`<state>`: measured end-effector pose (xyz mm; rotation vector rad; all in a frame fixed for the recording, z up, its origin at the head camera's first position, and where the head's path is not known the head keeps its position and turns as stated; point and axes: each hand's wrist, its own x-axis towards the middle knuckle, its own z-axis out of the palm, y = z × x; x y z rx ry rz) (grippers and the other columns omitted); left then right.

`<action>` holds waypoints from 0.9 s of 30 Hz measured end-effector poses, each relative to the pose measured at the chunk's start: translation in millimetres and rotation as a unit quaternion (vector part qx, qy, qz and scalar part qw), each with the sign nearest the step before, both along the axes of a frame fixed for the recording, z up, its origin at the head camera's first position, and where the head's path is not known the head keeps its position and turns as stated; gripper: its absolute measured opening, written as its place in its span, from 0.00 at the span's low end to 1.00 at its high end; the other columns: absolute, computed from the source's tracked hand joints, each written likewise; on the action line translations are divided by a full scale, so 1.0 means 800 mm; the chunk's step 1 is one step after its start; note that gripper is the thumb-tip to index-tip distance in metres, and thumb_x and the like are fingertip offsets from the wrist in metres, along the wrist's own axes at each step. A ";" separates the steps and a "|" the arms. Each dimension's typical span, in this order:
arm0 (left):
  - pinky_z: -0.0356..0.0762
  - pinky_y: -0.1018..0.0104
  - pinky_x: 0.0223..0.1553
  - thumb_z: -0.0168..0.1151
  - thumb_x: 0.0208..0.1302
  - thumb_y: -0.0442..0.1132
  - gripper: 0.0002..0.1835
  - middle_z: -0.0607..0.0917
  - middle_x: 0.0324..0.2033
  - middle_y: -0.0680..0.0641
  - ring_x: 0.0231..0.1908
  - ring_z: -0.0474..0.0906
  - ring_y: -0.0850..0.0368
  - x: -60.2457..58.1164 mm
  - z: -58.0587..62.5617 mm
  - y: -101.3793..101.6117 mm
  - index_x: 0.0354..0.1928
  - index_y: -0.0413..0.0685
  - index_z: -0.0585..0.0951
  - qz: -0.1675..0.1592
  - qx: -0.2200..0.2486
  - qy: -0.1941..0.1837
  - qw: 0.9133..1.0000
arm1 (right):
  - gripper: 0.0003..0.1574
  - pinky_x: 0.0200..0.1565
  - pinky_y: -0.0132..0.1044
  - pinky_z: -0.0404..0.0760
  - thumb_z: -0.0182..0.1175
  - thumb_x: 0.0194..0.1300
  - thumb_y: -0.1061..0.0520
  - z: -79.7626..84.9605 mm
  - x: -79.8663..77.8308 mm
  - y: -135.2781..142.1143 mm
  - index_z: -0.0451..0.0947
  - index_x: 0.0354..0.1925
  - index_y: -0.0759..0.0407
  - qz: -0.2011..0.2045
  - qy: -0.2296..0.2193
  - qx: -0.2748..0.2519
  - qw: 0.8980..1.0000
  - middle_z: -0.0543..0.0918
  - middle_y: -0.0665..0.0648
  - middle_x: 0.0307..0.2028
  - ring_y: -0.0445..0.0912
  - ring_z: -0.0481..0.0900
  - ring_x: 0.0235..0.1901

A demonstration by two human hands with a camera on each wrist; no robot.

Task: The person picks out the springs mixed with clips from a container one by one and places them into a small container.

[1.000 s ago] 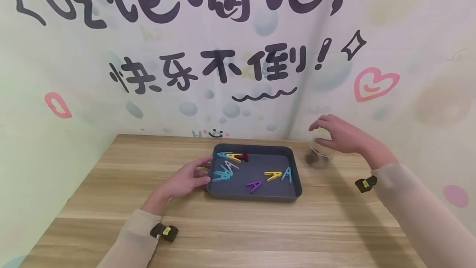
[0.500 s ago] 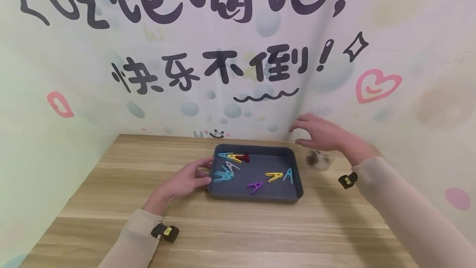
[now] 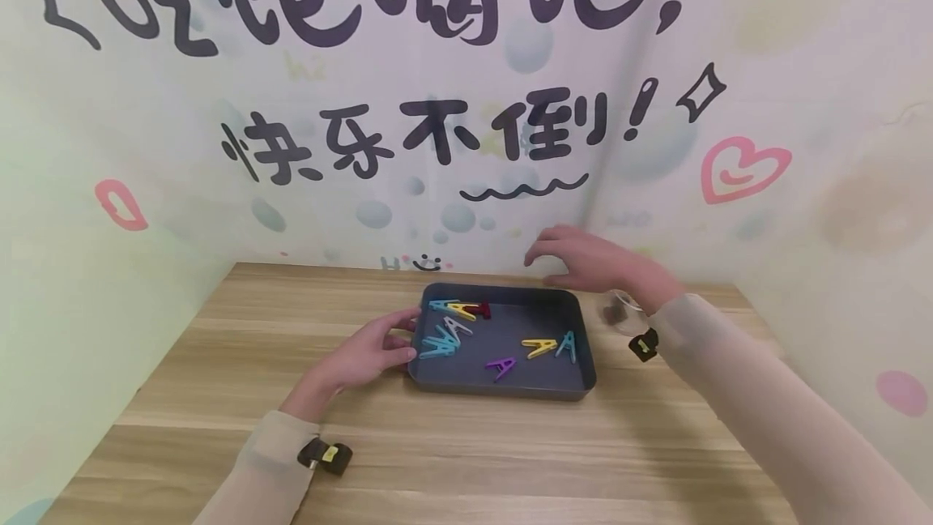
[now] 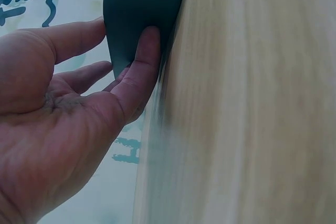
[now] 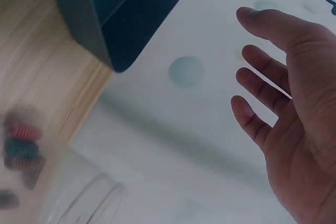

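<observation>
A dark grey tray (image 3: 503, 389) lies on the table. Toward its left end are blue clothespins (image 3: 437, 347), a yellow clothespin (image 3: 462, 312), a dark red one (image 3: 481, 310) and a grey one (image 3: 457, 328). A purple clothespin (image 3: 500, 367) is near the front, with another yellow clothespin (image 3: 539, 347) and a blue one (image 3: 566, 347) to the right. My left hand (image 3: 372, 352) touches the tray's left end wall with its fingertips, as the left wrist view also shows. Above the tray's back right corner, my right hand (image 3: 583, 260) hovers with loosely bent fingers, holding nothing.
To the right of the tray stands a clear cup (image 3: 632, 306), partly behind the right forearm, with dark contents. Blurred red and teal ribbed items (image 5: 21, 142) show in the right wrist view. A printed wall cloth (image 3: 408, 217) rises at the table's (image 3: 466, 460) back edge.
My right hand has moved left from above the clear cup to over the tray's back right corner. The left hand stays at the tray's left end. The clothespins lie as before.
</observation>
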<state>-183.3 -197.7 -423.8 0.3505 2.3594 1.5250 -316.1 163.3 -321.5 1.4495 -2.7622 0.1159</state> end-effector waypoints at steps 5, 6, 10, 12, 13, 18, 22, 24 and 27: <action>0.78 0.59 0.54 0.58 0.66 0.33 0.35 0.70 0.64 0.42 0.58 0.74 0.45 0.001 0.001 -0.001 0.73 0.49 0.57 0.003 -0.004 0.001 1.000 | 0.22 0.57 0.42 0.74 0.67 0.58 0.51 -0.007 -0.001 -0.028 0.76 0.51 0.38 0.006 -0.026 0.010 1.000 0.77 0.44 0.49 0.43 0.71 0.51; 0.78 0.58 0.54 0.58 0.66 0.33 0.35 0.70 0.63 0.41 0.58 0.74 0.45 0.001 0.001 0.000 0.73 0.49 0.57 0.003 -0.003 0.002 1.000 | 0.22 0.56 0.42 0.74 0.67 0.58 0.51 -0.009 -0.002 -0.033 0.76 0.51 0.38 0.006 -0.028 0.015 0.999 0.77 0.44 0.49 0.42 0.71 0.51; 0.78 0.58 0.55 0.58 0.66 0.33 0.35 0.70 0.63 0.43 0.58 0.74 0.46 0.000 -0.002 0.000 0.72 0.50 0.58 0.006 -0.002 -0.001 1.000 | 0.21 0.57 0.41 0.75 0.66 0.59 0.50 -0.022 -0.006 -0.050 0.77 0.51 0.39 0.002 -0.042 0.034 0.999 0.77 0.45 0.50 0.42 0.70 0.51; 0.77 0.57 0.56 0.59 0.66 0.34 0.35 0.71 0.63 0.44 0.58 0.74 0.48 -0.001 -0.002 0.000 0.72 0.52 0.59 0.010 -0.006 -0.004 1.000 | 0.21 0.57 0.41 0.75 0.66 0.59 0.50 -0.028 -0.008 -0.057 0.78 0.52 0.40 0.001 -0.045 0.044 0.998 0.77 0.45 0.51 0.42 0.71 0.52; 0.77 0.57 0.56 0.59 0.65 0.34 0.35 0.71 0.63 0.45 0.58 0.74 0.48 -0.001 -0.003 0.000 0.72 0.52 0.59 0.011 -0.009 -0.003 1.000 | 0.21 0.57 0.41 0.75 0.66 0.59 0.50 -0.031 -0.008 -0.060 0.78 0.52 0.41 0.004 -0.046 0.047 0.998 0.77 0.46 0.51 0.43 0.71 0.52; 0.77 0.56 0.57 0.59 0.65 0.34 0.35 0.71 0.62 0.46 0.57 0.75 0.49 -0.004 -0.004 0.000 0.72 0.53 0.59 0.013 -0.014 0.000 1.000 | 0.21 0.56 0.41 0.76 0.67 0.59 0.51 -0.042 -0.009 -0.076 0.78 0.52 0.42 0.022 -0.041 0.064 0.997 0.77 0.47 0.51 0.43 0.72 0.51; 0.77 0.56 0.57 0.59 0.65 0.34 0.35 0.71 0.62 0.46 0.58 0.74 0.49 -0.003 -0.003 -0.001 0.72 0.54 0.59 0.016 -0.016 0.000 1.000 | 0.21 0.55 0.38 0.76 0.67 0.59 0.50 -0.050 -0.011 -0.088 0.78 0.51 0.39 0.023 -0.040 0.085 0.995 0.76 0.46 0.51 0.41 0.70 0.50; 0.77 0.56 0.57 0.59 0.65 0.34 0.35 0.71 0.62 0.46 0.57 0.74 0.49 -0.002 -0.002 -0.001 0.72 0.54 0.59 0.019 -0.017 0.000 1.000 | 0.20 0.54 0.37 0.76 0.67 0.59 0.50 -0.054 -0.012 -0.094 0.78 0.51 0.37 0.019 -0.042 0.096 0.994 0.76 0.45 0.51 0.40 0.70 0.50; 0.77 0.57 0.56 0.59 0.65 0.34 0.35 0.72 0.61 0.47 0.57 0.75 0.50 -0.001 0.000 0.000 0.72 0.54 0.59 0.022 -0.017 0.000 1.000 | 0.20 0.53 0.37 0.76 0.66 0.59 0.49 -0.058 -0.013 -0.101 0.78 0.50 0.36 0.013 -0.049 0.110 0.993 0.76 0.45 0.51 0.41 0.70 0.49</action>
